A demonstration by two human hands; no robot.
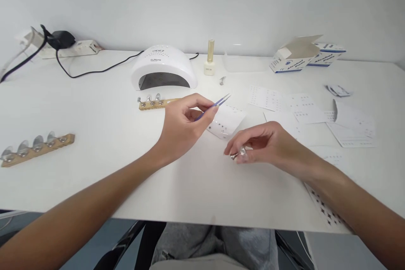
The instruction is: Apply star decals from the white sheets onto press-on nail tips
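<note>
My left hand (186, 124) is closed around blue tweezers (217, 104), their silver tips pointing up and to the right. Between the thumb and fingers of my right hand (264, 143) is a clear nail tip (243, 153) on a small metal stand. Beneath and beyond the tweezers lies a white nail sticker sheet (226, 120) with dark stars, its surface curved. A wooden strip (155, 104) with clear nail tips on metal stands is partly hidden behind my left hand.
A white nail lamp (164, 65) and a polish bottle (209, 59) stand at the back. Another nail tip strip (38, 150) is at left. Sticker sheets (305, 108) spread at right, before two boxes (292, 57). A black cable (98, 71) runs to the lamp.
</note>
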